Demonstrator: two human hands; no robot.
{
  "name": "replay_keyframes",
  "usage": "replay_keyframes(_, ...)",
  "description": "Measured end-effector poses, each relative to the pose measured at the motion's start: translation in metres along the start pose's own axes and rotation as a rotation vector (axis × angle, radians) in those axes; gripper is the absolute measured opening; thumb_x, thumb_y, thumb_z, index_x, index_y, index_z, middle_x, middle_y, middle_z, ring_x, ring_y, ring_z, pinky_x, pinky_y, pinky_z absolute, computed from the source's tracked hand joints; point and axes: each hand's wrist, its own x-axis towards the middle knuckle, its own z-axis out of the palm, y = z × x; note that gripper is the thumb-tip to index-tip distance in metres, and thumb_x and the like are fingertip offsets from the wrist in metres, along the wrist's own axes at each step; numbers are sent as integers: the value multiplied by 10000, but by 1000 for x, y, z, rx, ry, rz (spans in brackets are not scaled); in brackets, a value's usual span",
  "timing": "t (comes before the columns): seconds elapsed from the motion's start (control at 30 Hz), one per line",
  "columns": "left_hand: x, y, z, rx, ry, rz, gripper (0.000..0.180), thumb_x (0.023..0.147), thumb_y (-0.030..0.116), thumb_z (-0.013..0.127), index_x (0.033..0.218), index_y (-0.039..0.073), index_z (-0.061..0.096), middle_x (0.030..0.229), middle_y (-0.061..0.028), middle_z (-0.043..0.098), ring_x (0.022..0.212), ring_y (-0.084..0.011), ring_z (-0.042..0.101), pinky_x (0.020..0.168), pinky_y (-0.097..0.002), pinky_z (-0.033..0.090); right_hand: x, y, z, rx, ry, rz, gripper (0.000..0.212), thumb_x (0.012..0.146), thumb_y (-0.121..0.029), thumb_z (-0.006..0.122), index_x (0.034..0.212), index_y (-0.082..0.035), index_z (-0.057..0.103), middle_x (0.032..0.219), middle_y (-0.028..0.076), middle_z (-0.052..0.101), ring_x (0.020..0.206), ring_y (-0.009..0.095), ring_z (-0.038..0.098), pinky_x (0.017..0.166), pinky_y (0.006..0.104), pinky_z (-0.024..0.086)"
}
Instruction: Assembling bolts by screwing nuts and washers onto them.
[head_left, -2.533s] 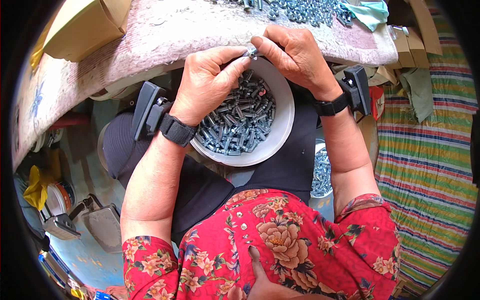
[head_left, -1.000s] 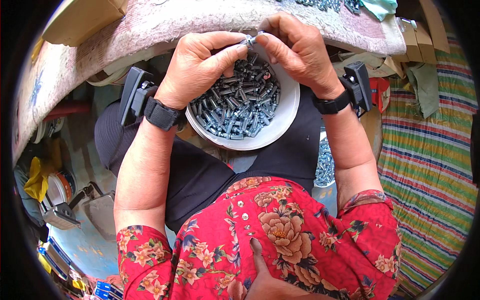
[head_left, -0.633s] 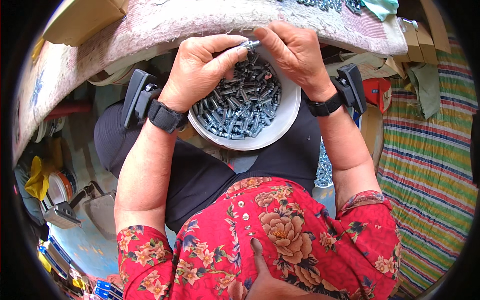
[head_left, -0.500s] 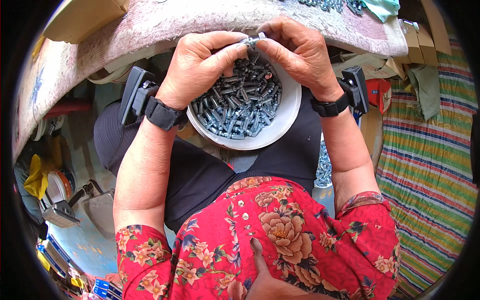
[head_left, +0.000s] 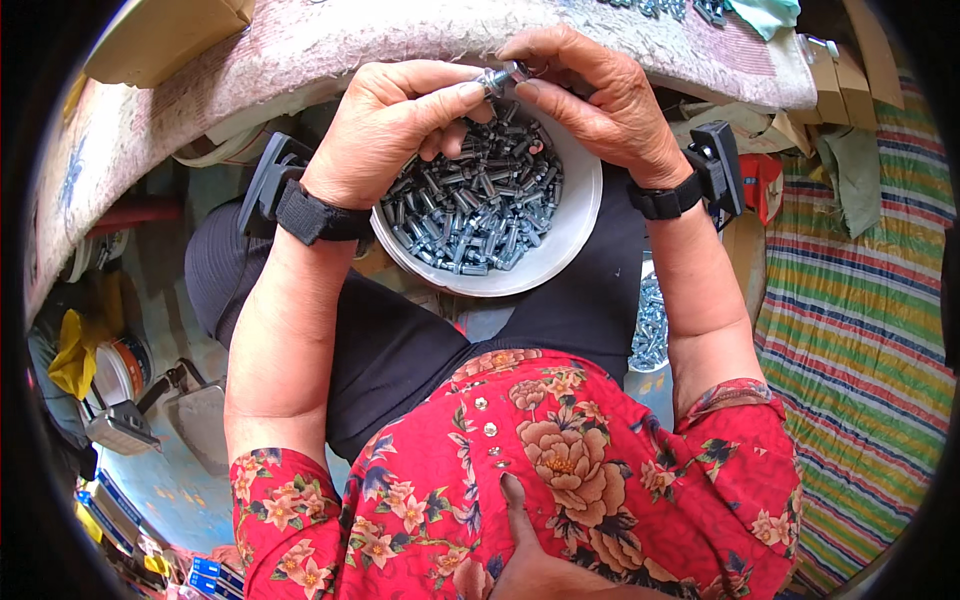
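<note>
Above a white bucket [head_left: 575,205] full of metal bolts [head_left: 480,215], both hands meet at a single silver bolt [head_left: 497,77]. My left hand [head_left: 395,115] pinches its shank end between thumb and forefinger, the other fingers curled beneath. My right hand [head_left: 590,95] has thumb and forefinger around the other end, where a wider, darker piece shows. Whether that piece is the head or a separate nut is too small to tell. The bolt lies almost level, tilted slightly up to the right. Black straps with dark devices sit on both wrists.
A table covered with pale, worn cloth [head_left: 330,40] runs just beyond the bucket, with more bolts [head_left: 650,8] at its far right. Beside my right thigh stands another container of bolts [head_left: 648,320]. A cardboard box [head_left: 165,40] is at the far left, striped sheeting [head_left: 850,330] at right.
My right forefinger has shifted left over the bolt's end, and its wrist has turned a little outward. The bolt's darker end now shows more, and my left hand has moved slightly left.
</note>
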Motion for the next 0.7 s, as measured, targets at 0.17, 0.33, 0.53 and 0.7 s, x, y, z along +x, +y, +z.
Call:
replay_keyframes(0.17, -2, 1, 6, 83, -1, 7, 226, 858, 151, 589, 1049, 40, 633, 784, -6, 645, 561, -25, 514, 480, -150, 377, 4, -6, -9, -394, -89, -136, 160, 819, -198, 626, 825, -41, 601, 618, 92, 534, 550, 102, 520, 493, 283, 399)
replay_keyframes(0.33, -1, -2, 9, 485, 116, 239, 235, 859, 147, 589, 1064, 39, 626, 781, 1, 641, 585, -18, 524, 490, -152, 392, -3, 11, 5, -44, 32, 188, 355, 850, -291, 606, 621, -23, 558, 441, 37, 393, 446, 58, 416, 421, 280, 344)
replay_keyframes(0.53, -1, 4, 5, 182, 30, 97, 240, 861, 142, 585, 1073, 36, 621, 781, 2, 643, 584, -18, 522, 486, -152, 386, -5, -3, 3, 225, 101, 115, 215, 779, -131, 690, 931, -22, 585, 622, -15, 521, 562, 24, 472, 488, 194, 383)
replay_keyframes(0.7, -1, 4, 5, 238, 56, 154, 233, 861, 134, 582, 1065, 32, 625, 800, -1, 648, 586, -21, 521, 491, -151, 385, -8, 0, -4, -268, -92, 62, 252, 774, -124, 688, 971, -20, 571, 659, 9, 575, 593, 50, 513, 529, 219, 425)
